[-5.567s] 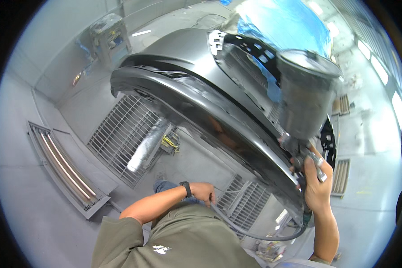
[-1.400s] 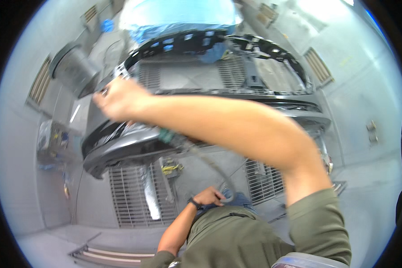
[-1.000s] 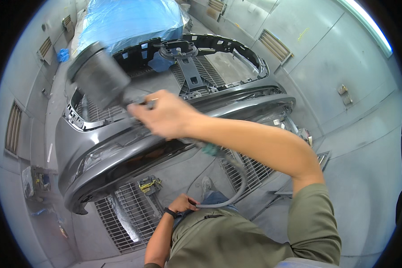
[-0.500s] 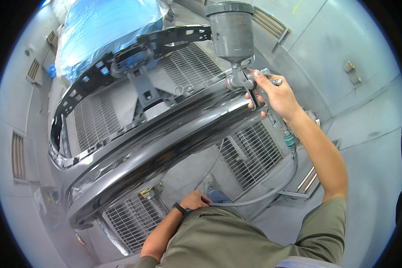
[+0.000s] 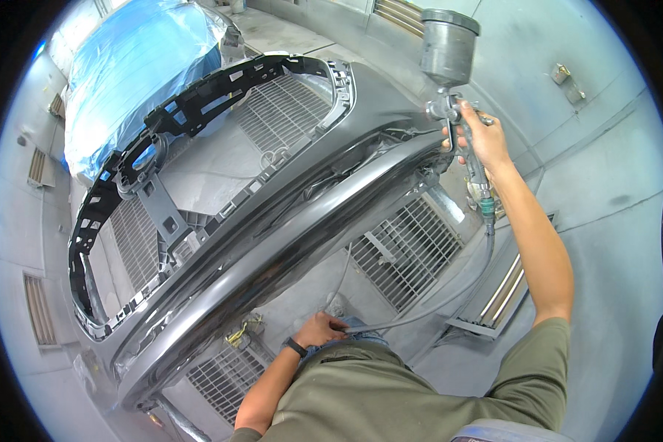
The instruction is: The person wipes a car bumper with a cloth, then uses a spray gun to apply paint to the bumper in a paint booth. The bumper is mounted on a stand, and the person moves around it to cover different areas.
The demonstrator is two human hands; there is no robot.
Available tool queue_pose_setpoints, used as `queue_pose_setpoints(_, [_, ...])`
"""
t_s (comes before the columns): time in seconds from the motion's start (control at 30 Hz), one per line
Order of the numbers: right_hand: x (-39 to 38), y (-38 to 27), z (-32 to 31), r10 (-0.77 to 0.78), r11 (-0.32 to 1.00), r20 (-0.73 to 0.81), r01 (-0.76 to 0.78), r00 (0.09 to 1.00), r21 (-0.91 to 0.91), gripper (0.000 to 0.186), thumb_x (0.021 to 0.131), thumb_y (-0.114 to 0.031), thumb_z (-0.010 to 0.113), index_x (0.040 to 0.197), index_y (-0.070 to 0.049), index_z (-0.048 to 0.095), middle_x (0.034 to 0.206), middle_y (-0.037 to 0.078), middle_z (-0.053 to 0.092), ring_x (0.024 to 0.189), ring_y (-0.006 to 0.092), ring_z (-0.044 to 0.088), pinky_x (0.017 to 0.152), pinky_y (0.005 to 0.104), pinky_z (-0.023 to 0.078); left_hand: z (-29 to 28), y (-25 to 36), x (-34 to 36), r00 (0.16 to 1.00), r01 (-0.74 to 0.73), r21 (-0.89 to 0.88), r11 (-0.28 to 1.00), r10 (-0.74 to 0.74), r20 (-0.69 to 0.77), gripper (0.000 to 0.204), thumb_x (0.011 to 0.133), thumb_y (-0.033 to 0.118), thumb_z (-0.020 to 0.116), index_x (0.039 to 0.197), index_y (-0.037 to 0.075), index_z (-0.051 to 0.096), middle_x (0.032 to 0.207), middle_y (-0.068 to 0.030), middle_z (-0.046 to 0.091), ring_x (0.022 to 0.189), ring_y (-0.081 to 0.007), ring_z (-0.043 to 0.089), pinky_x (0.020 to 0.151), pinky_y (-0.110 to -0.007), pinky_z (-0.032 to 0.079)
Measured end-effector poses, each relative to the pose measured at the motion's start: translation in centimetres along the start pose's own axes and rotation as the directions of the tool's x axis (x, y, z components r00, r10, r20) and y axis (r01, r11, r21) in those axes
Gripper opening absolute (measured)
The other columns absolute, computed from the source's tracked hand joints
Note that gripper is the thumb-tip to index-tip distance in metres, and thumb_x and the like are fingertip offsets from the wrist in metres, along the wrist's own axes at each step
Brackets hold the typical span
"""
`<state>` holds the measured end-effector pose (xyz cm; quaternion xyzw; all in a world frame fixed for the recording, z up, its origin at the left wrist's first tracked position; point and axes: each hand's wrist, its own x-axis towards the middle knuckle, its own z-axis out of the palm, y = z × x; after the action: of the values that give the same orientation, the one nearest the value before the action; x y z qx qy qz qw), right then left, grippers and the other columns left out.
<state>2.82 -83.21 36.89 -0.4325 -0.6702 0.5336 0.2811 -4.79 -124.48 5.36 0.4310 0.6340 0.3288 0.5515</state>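
My right hand [image 5: 482, 138] is wrapped round the handle of a spray gun [image 5: 443, 110], with a grey paint cup [image 5: 449, 50] upright on top. The gun's nozzle points left, at the right end of a large dark grey car bumper [image 5: 272, 239]. From the handle's base, below a green coupling [image 5: 487, 206], a grey air hose [image 5: 449, 302] curves down and across to my waist. There my left hand [image 5: 323, 330], with a black band on the wrist, is closed on the hose.
A car under blue-tinted plastic sheeting [image 5: 136, 74] stands behind the bumper at the far left. Metal floor grates [image 5: 405, 254] lie around and beneath the bumper. Pale booth walls [image 5: 611, 88] with slatted vents rise on both sides. A low slatted unit [image 5: 493, 295] sits right of the hose.
My right hand has carried the spray gun to the right, out past the bumper's end. The view has shifted, showing more of the bumper's right corner. My left hand stays at my waist.
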Motion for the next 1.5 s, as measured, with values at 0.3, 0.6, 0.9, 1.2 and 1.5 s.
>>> queue_pose_setpoints(0.3, [-6.6,-6.2,-5.6,-0.173,0.965,-0.095,0.188,0.98,0.183,0.053,0.103,-0.051,0.048,0.13,-0.006,0.056,0.112,0.017,0.071,0.093,0.0227,0.072,0.05,0.0286,0.05,-0.9,-7.3,2.2,0.99,0.015,0.271,0.963,0.023,-0.137,0.027,0.078,0.023,0.079,0.096,0.004,0.074,0.088,-0.0183,0.073,0.083,-0.0297,0.072,0.074,-0.04,0.055])
queue_pose_setpoints(0.6, [-7.1,-12.4,-12.4,-0.469,0.875,-0.097,0.477,0.878,0.084,0.057,0.109,-0.044,0.031,0.137,0.002,0.051,0.127,0.024,0.066,0.108,0.023,0.07,0.055,0.0235,0.051,-0.2,-11.7,2.6,0.93,0.131,0.305,0.943,-0.011,-0.367,0.026,0.075,0.019,0.078,0.097,0.008,0.072,0.101,-0.0156,0.072,0.099,-0.0369,0.066,0.085,-0.044,0.053])
queue_pose_setpoints(0.9, [4.1,-7.5,-21.6,-0.56,0.819,0.03,0.549,0.828,0.165,0.06,0.109,-0.04,0.024,0.14,0.007,0.046,0.131,0.031,0.059,0.107,0.0248,0.07,0.048,0.0222,0.051,1.7,-4.5,11.0,0.891,0.232,0.418,0.878,-0.02,-0.453,0.017,0.083,0.016,0.069,0.095,0.005,0.066,0.095,-0.0144,0.068,0.094,-0.0377,0.064,0.079,-0.047,0.053])
queue_pose_setpoints(1.2, [18.3,-4.3,-32.5,-0.514,0.848,0.273,0.433,0.813,0.307,0.062,0.108,-0.044,0.024,0.145,0.002,0.042,0.141,0.028,0.053,0.113,0.0227,0.066,0.051,0.0215,0.053,7.9,5.2,17.2,0.868,0.341,0.41,0.846,-0.115,-0.483,0.015,0.087,0.016,0.068,0.083,0.002,0.066,0.084,-0.0183,0.067,0.083,-0.0423,0.064,0.072,-0.049,0.052])
queue_pose_setpoints(1.5, [22.9,-3.8,-35.6,-0.516,0.852,0.301,0.442,0.802,0.281,0.058,0.108,-0.041,0.023,0.144,-0.001,0.044,0.145,0.027,0.05,0.116,0.021,0.064,0.054,0.02,0.053,11.5,4.1,21.2,0.858,0.371,0.321,0.872,-0.188,-0.479,0.017,0.089,0.023,0.067,0.084,0.007,0.072,0.079,-0.0214,0.068,0.078,-0.044,0.064,0.068,-0.051,0.052])
